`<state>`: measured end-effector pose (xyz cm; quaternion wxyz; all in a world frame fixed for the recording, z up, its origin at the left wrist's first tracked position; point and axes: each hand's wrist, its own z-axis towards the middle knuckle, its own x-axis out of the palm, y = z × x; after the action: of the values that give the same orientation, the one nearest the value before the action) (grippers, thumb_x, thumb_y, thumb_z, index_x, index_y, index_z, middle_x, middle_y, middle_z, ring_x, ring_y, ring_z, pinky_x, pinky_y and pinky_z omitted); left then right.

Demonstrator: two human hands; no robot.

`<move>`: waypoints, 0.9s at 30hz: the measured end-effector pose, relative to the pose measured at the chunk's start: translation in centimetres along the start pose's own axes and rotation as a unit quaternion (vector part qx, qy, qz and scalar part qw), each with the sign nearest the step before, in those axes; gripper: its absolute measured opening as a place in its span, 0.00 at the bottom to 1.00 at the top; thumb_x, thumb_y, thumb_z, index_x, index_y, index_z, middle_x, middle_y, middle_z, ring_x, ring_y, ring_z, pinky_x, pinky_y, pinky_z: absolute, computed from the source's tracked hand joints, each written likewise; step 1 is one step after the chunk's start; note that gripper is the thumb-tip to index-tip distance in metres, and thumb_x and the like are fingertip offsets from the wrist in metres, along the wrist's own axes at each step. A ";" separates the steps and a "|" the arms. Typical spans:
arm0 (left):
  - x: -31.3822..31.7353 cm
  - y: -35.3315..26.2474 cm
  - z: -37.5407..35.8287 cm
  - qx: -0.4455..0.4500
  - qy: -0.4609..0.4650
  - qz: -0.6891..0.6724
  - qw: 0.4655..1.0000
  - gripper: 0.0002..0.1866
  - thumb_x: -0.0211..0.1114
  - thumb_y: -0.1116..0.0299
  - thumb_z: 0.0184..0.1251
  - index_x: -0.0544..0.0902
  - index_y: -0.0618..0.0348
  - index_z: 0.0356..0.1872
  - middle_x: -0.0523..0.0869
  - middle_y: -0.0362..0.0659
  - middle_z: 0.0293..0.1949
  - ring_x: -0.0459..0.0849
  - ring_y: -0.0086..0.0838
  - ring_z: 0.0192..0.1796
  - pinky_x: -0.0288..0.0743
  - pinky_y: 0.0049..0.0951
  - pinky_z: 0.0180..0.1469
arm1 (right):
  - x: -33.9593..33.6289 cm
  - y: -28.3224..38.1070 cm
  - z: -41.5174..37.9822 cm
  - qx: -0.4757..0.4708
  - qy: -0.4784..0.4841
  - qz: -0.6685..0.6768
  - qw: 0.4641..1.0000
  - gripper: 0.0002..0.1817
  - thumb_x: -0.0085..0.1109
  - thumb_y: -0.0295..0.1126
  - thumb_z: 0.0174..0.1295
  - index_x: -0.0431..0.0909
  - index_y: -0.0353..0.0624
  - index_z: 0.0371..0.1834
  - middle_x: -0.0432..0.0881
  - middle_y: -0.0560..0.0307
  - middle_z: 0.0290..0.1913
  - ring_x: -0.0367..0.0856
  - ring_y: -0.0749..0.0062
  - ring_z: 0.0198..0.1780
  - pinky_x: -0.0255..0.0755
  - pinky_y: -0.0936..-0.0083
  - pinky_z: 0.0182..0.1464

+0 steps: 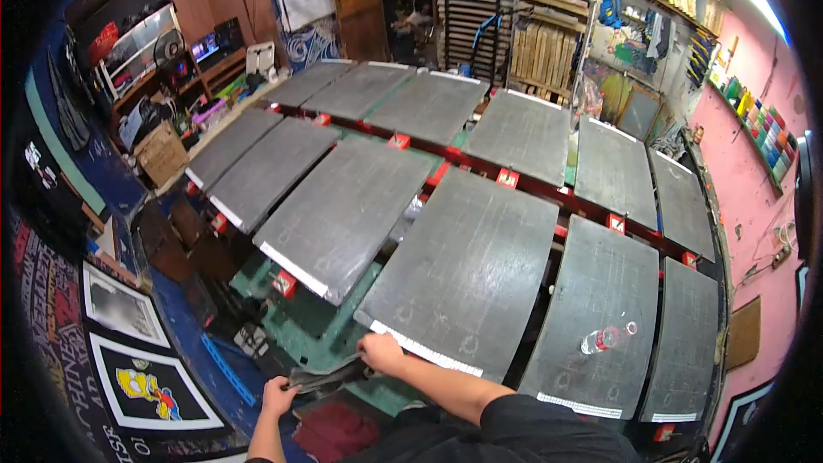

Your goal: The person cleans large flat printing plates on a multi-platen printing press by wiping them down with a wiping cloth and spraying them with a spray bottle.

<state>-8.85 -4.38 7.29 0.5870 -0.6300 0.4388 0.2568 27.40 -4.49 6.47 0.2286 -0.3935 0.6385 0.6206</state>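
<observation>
Both of my hands grip a dark grey cloth (pixel 330 375), bunched between them low in the view. My left hand (pixel 279 394) is closed on the cloth's left end. My right hand (pixel 381 353) is closed on its right end, beside the white-marked front edge of a large grey board (pixel 467 270). A maroon cloth (pixel 334 430) lies below the held cloth. On the board to the right, a clear plastic bottle (pixel 600 339) with a red label lies on its side.
Several grey boards stand in two rows on a red frame (pixel 446 153). A cardboard box (pixel 160 154) is at the left. Framed pictures (pixel 154 390) are at the lower left. A wooden rack (pixel 544 56) stands at the back, and a pink wall (pixel 746 206) rises on the right.
</observation>
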 end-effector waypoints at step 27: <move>5.4 -19.9 -0.1 -0.131 0.072 -0.810 0.567 0.20 0.48 0.54 0.84 0.79 0.50 0.65 0.82 0.44 0.66 0.80 0.40 0.66 0.74 0.43 0.69 | -7.0 2.8 -7.1 -0.175 -0.264 0.268 0.910 0.31 0.77 0.39 0.59 0.78 0.41 0.63 0.76 0.46 0.68 0.75 0.45 0.71 0.69 0.54 0.71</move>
<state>10.70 -7.26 13.00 0.4266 -0.8081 -0.2533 -0.3177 30.73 -10.11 14.52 0.1408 -0.0630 0.5173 0.8418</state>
